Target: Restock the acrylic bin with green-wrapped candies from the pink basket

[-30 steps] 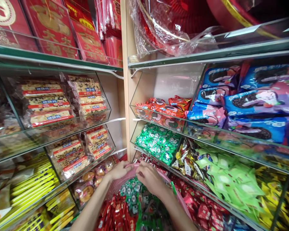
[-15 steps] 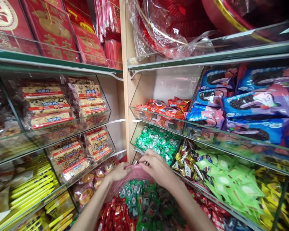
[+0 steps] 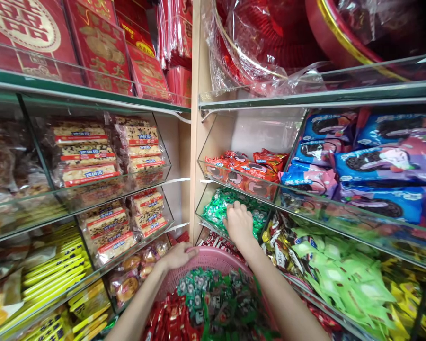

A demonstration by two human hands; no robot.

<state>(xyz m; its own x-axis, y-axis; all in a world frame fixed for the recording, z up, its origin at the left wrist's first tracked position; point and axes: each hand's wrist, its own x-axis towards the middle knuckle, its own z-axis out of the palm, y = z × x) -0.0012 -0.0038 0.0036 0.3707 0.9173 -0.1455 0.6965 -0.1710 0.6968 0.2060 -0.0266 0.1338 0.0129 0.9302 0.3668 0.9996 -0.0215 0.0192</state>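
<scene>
My left hand (image 3: 178, 256) grips the far rim of a pink plastic basket (image 3: 213, 259) held low in front of me. Green and red wrapped candies (image 3: 213, 303) fill the basket. My right hand (image 3: 239, 222) reaches into the glass bin of green wrapped candies (image 3: 220, 208) on the second shelf. Its fingers curl down among the green candies. Whether they hold any is hidden.
Glass-fronted shelves stand on both sides of a wooden upright (image 3: 195, 156). Nougat bars (image 3: 81, 151) fill the left bins. Red snack packs (image 3: 241, 166), blue cookie packs (image 3: 372, 156) and light green sachets (image 3: 341, 270) fill the right ones. Red boxes (image 3: 99, 42) sit on top.
My right hand has left the basket rim and moved up and forward into the bin of green candies. The left hand has stayed on the rim. The view has shifted a little.
</scene>
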